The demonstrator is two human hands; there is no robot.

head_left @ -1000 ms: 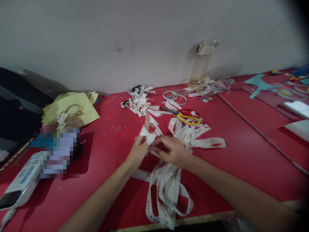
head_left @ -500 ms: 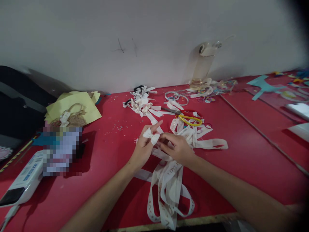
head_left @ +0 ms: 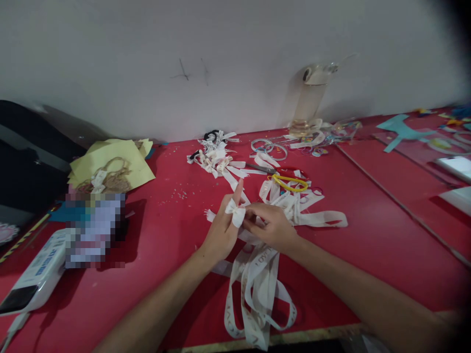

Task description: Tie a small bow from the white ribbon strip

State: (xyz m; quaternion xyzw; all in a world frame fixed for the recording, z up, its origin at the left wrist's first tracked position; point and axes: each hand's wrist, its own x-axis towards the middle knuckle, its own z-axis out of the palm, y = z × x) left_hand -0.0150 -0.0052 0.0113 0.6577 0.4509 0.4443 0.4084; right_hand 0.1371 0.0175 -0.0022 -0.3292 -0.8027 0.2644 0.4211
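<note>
A small white ribbon bow (head_left: pixel 235 213) is wrapped round two raised fingers of my left hand (head_left: pixel 222 230), which rises above the red table (head_left: pixel 165 230). My right hand (head_left: pixel 270 226) sits just right of it, fingers pinched on the ribbon at the bow. A long printed white ribbon (head_left: pixel 257 289) trails from under both hands toward the table's front edge. More loose ribbon lengths (head_left: pixel 305 208) lie behind my right hand.
A heap of finished white bows (head_left: pixel 215 159) lies near the wall. Scissors with red and yellow handles (head_left: pixel 285 179), clear rings (head_left: pixel 267 147) and a glass bottle (head_left: pixel 307 105) are at the back. Yellow paper (head_left: pixel 110 164) and a white device (head_left: pixel 35 279) are at left.
My left hand turned upright again, its fingers pointing up with the bow still round them. My right hand stayed pinched on the ribbon beside it.
</note>
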